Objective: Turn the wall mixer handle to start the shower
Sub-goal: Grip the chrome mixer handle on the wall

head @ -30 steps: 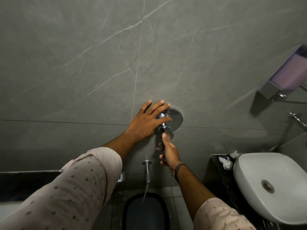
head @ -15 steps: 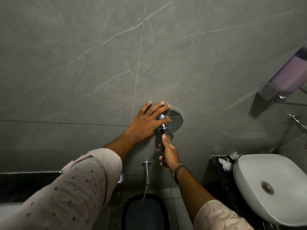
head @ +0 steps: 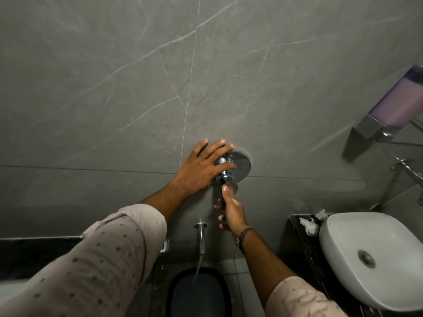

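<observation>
No text, label, brand, number or sign can be read anywhere in this view; every surface that shows is without readable marks.

Grey veined wall [head: 229,76], white basin [head: 389,252], dotted pink sleeve [head: 103,266].

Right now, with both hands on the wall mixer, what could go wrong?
The left hand lies flat over the mixer handle rather than wrapped around it, so it may slip on the chrome. Water already runs from the spout into the bucket, so the diverter knob under the right hand may not be switched to shower.
</observation>
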